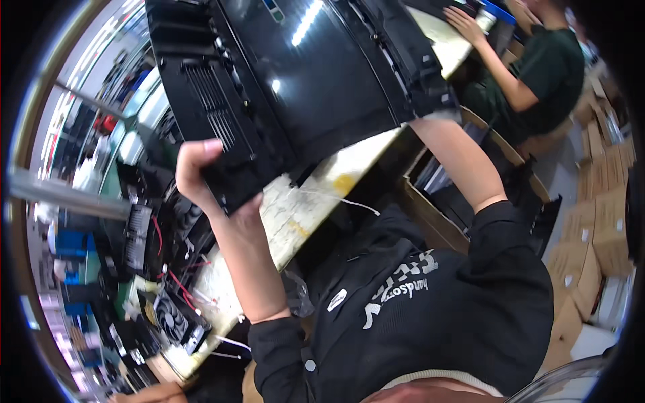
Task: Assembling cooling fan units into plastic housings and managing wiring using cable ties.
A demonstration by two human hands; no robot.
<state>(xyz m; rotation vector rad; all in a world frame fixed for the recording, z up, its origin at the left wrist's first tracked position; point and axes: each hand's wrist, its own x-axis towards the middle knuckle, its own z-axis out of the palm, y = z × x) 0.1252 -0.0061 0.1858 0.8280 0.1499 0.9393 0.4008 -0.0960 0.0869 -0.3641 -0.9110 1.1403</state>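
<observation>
Gripping the black panel (pixel 302 87) at its lower-left edge, left hand (pixel 201 181) fingers clenched it above the worktop (pixel 302 208). Right hand hidden behind panel, upper centre; grasp untellable. Panel seemed mid-handling, needing steady two-handed support.

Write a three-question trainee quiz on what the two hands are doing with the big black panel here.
1. True or false: the left hand grips the vented corner of the glossy black panel.
2. Where is the right hand?
A. resting on the workbench
B. hidden behind the panel's far edge
C. holding the fan
3. Fill in: a small black ____ lies on the workbench at lower left.

Key
1. True
2. B; only the right forearm shows.
3. fan
</observation>
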